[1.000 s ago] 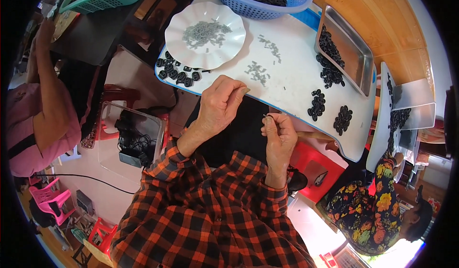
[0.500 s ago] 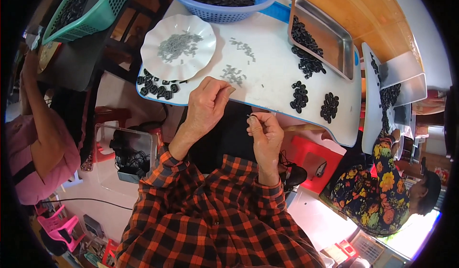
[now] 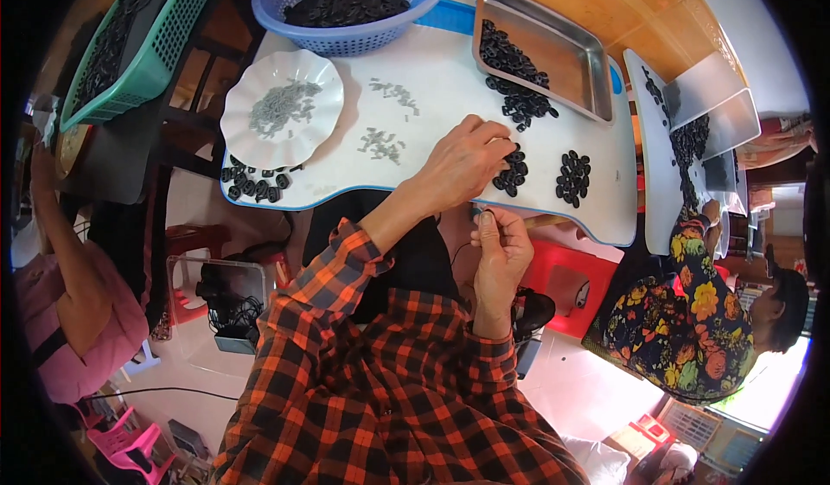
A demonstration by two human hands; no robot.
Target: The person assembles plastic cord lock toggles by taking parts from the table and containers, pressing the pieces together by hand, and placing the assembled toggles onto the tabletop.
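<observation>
My left hand (image 3: pixel 467 161) reaches across the front of the white table, fingers bent together at a small pile of black oval ring-like pieces (image 3: pixel 513 178). Its fingertips are partly hidden, so what they hold cannot be made out. Just off the table's front edge, my right hand (image 3: pixel 501 245) pinches a small dark piece between thumb and forefinger. A second pile of black oval pieces (image 3: pixel 573 178) lies to the right. Small grey bits are spread on the table in two loose groups, a nearer one (image 3: pixel 382 145) and a farther one (image 3: pixel 395 96).
A white scalloped plate (image 3: pixel 246 143) holds more grey bits, with black pieces (image 3: pixel 257 188) beside it. Behind are a blue basket (image 3: pixel 346 42) of black parts and a metal tray (image 3: pixel 596 96) with black pieces spilling out. Co-workers sit at left (image 3: pixel 82 312) and right (image 3: pixel 683 329).
My left hand has moved right, from the table's front edge to the pile of black pieces. My right hand stays low, still pinching. The whole view has shifted slightly.
</observation>
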